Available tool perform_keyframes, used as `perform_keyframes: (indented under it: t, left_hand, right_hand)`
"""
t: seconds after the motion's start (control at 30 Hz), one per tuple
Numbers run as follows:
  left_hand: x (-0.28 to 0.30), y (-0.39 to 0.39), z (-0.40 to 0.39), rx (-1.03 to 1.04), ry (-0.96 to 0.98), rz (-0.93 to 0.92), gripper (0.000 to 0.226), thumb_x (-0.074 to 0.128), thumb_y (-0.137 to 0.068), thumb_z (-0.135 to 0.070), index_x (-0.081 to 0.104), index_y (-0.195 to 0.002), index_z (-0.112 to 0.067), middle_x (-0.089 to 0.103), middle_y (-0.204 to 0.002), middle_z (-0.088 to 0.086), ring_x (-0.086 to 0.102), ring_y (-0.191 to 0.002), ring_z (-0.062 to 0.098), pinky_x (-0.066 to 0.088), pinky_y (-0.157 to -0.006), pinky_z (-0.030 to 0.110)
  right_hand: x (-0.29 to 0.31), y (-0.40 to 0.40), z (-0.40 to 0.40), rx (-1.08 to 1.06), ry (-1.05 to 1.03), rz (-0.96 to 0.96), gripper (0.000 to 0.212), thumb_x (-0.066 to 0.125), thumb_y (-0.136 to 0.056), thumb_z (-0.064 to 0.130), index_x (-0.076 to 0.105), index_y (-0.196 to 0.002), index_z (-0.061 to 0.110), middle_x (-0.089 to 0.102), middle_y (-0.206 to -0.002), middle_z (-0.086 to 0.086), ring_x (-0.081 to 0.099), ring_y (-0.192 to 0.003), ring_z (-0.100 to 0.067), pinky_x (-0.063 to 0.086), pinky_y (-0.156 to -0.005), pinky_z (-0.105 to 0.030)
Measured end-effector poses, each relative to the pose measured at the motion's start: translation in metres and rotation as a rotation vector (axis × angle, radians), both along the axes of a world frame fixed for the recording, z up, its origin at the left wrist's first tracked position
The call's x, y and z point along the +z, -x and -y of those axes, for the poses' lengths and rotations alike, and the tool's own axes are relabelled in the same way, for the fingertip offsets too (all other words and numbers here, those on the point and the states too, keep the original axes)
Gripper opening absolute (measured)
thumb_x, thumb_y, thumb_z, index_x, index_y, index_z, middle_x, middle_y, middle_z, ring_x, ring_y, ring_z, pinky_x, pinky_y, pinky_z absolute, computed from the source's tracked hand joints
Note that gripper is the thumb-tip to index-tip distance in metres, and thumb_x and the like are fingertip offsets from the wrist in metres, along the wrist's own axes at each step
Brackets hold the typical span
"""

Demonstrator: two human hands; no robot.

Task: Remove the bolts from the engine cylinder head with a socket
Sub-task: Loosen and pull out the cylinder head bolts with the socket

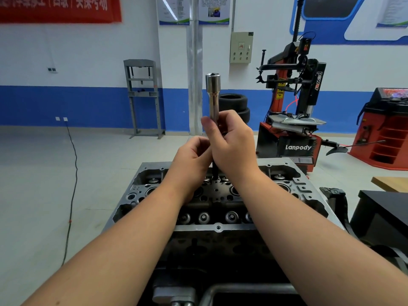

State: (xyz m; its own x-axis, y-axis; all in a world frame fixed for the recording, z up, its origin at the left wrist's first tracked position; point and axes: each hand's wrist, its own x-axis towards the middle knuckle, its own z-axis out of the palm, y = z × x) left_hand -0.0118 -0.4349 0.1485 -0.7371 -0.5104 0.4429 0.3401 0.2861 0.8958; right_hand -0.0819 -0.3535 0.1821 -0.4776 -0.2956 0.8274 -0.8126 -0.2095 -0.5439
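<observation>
A long chrome socket [213, 96] stands upright above the grey engine cylinder head [304, 191], its wider end on top. My right hand [231, 146] grips the socket's lower shaft, thumb on its left side. Just below and to the left, my left hand [192, 157] curls its fingers around the dark stem [214, 171] under the socket. That stem runs down into the middle of the head; its lower end is hidden among the valve springs. Whether a bolt sits in the socket cannot be seen.
A red and black tyre changer [293, 120] stands behind the head on the right, stacked tyres [236, 107] beside it. A red wheel balancer [384, 133] is at far right, a dark bench [384, 208] close by. A grey press frame [143, 98] stands against the wall. A black cable [72, 173] trails on the floor.
</observation>
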Motion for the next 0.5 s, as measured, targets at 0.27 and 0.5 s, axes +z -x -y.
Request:
perform_keyframes:
  t: [0.27, 0.5]
  left_hand:
    - [0.0053, -0.0027, -0.0039, -0.046, 0.000, 0.055, 0.034, 0.046, -0.110, -0.040, 0.072, -0.113, -0.018, 0.077, -0.098, 0.001, 0.069, -0.089, 0.014, 0.055, -0.089, 0.044]
    - [0.0021, -0.0018, -0.0017, -0.013, -0.014, 0.005, 0.024, 0.057, -0.105, -0.040, 0.069, -0.111, -0.020, 0.075, -0.102, 0.009, 0.067, -0.090, 0.018, 0.056, -0.087, 0.046]
  right_hand:
    - [-0.0008, 0.0000, 0.0010, 0.038, -0.050, 0.032, 0.023, 0.052, -0.104, 0.032, 0.063, -0.100, 0.012, 0.067, -0.085, 0.000, 0.062, -0.080, -0.012, 0.049, -0.070, -0.028]
    - [0.0006, -0.0012, -0.0004, -0.037, 0.024, -0.005, 0.019, 0.063, -0.099, 0.030, 0.058, -0.088, 0.015, 0.058, -0.070, 0.009, 0.056, -0.065, -0.004, 0.041, -0.059, -0.014]
